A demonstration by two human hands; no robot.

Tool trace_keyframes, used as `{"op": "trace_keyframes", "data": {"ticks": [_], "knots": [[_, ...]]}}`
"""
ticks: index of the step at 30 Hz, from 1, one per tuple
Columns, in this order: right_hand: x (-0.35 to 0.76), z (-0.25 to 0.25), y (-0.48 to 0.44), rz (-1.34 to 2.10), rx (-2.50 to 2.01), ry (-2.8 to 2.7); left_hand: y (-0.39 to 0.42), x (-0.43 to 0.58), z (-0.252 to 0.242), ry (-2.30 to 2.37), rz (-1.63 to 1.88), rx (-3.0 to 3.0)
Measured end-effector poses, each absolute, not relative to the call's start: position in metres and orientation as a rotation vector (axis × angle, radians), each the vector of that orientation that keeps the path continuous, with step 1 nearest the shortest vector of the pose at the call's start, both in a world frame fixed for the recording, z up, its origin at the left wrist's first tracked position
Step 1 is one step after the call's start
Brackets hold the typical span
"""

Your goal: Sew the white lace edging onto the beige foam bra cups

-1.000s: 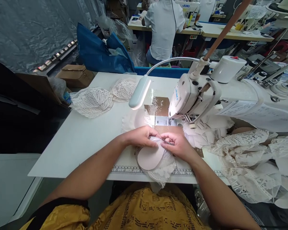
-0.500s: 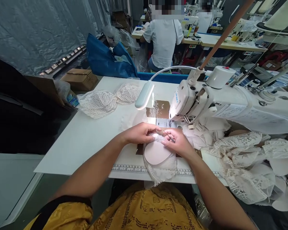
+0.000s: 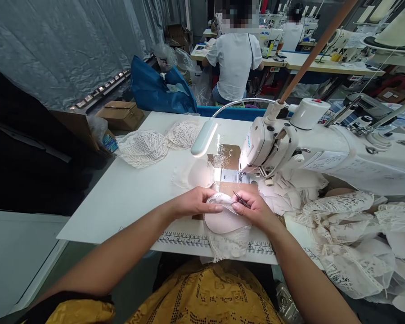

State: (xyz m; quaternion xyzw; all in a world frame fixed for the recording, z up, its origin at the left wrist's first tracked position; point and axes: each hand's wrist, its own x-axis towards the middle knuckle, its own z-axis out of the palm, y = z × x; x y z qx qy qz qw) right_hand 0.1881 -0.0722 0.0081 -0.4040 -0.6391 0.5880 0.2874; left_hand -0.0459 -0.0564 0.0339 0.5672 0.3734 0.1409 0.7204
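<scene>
My left hand pinches the upper left edge of a pale pink bra cup trimmed with white lace, thumb lying along its top. My right hand is closed at the cup's right edge. It also holds a thin dark pointed tool, tweezers or thread snips; I cannot tell which. White lace hangs from the cup over the ruler tape at the table's front edge. Just behind my hands stands the white sewing machine, with its needle area to the upper right of the cup.
Another padded cup lies left of the needle plate. Two lace cups sit farther back left. Pale cups and lace pieces are heaped at right. A lamp hangs over the table. A person in white sits beyond.
My left hand has moved slightly down and left, its thumb now lying over the cup. The tool in my right hand now points up and left. The cup's lace edge appears folded over.
</scene>
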Motion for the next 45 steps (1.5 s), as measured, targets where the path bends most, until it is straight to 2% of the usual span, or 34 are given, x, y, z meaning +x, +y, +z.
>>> {"op": "trace_keyframes", "data": {"ticks": [5,10,20,38,45], "knots": [[0.191,0.006,-0.072,1.484,-1.145,-1.81,-0.062,-0.023,0.022,0.901,0.543,1.195],[0.195,0.009,-0.072,1.476,-1.184,-1.684,-0.061,-0.023,0.022,0.917,0.536,1.265],[0.19,0.015,-0.071,1.232,-1.301,-1.913,-0.061,-0.021,0.017,0.896,0.61,1.316],[0.199,0.015,-0.07,1.393,-1.183,-1.802,-0.06,-0.017,0.018,0.844,0.545,1.268],[0.198,0.02,-0.07,1.328,-1.195,-1.916,-0.059,-0.018,0.012,0.866,0.544,1.269]]}}
